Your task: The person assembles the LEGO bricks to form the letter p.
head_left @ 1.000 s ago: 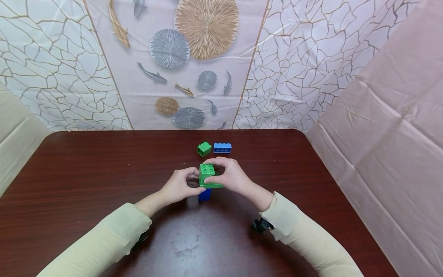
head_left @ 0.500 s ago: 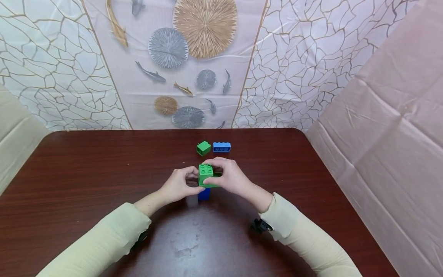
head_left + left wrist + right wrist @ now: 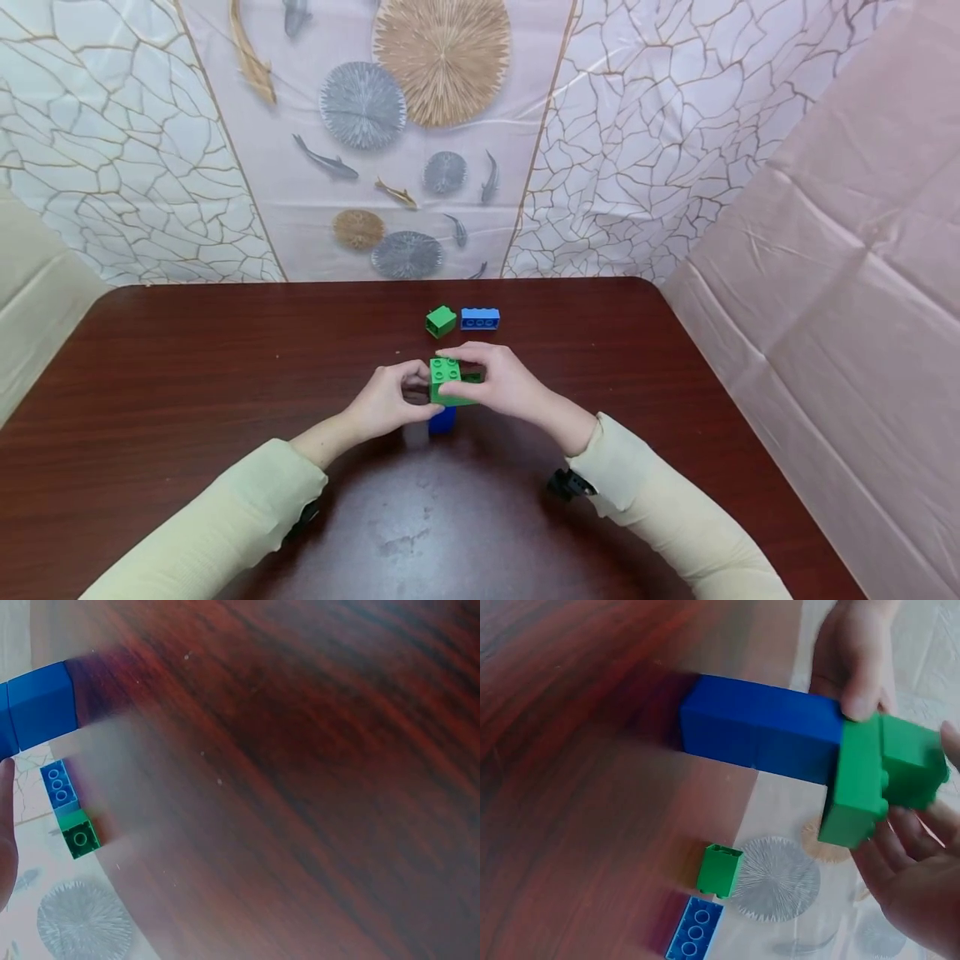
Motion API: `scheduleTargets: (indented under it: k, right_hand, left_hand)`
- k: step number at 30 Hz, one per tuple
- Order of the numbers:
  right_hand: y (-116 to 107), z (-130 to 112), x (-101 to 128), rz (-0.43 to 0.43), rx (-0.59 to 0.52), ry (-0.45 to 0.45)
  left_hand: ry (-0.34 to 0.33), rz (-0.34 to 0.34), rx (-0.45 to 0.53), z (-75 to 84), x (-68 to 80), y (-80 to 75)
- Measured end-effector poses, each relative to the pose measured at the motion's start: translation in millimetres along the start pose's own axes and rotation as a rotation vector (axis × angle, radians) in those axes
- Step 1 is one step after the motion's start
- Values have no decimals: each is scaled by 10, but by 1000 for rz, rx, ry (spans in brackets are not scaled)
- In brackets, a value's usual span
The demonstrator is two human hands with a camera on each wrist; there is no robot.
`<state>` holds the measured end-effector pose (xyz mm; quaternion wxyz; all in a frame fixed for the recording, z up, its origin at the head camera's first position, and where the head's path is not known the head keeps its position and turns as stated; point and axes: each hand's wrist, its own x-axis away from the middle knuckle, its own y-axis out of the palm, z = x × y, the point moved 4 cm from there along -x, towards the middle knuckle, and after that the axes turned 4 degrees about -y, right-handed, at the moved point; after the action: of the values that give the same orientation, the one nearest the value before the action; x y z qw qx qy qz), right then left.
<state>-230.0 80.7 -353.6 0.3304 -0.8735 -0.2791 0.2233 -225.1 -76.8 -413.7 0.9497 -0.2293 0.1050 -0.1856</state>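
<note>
Small green block (image 3: 445,369): lower than a second ago, apparently nearer seated on long green block (image 3: 855,769).
Right hand (image 3: 501,382): fingers clamped on small block.
Left hand (image 3: 381,406): fingers pinch long block, atop blue tower (image 3: 761,733).

Sleeved forearms (image 3: 232,510) angle inward, the right grip (image 3: 501,383) pinching, the left grip (image 3: 386,404) seemingly pinching too, though partly hidden.

Pale yellow-green sleeves (image 3: 217,525), black wrist devices (image 3: 572,484), bare hands (image 3: 382,404)
</note>
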Motion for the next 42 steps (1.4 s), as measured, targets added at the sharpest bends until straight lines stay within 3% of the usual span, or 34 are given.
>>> scheduleTargets:
  k: [6, 18, 27, 42]
  right_hand:
    - [-75, -37, -29, 43, -1, -55]
    - [-75, -83, -49, -24, 116, -116]
    - [-102, 76, 1, -32, -65, -6]
    - [-94, 84, 0, -30, -76, -45]
  left_hand:
    - [7, -9, 0, -12, -22, 4]
    - [2, -27, 37, -31, 1, 32]
    - [-9, -27, 32, -32, -5, 36]
    - [8, -33, 40, -42, -15, 19]
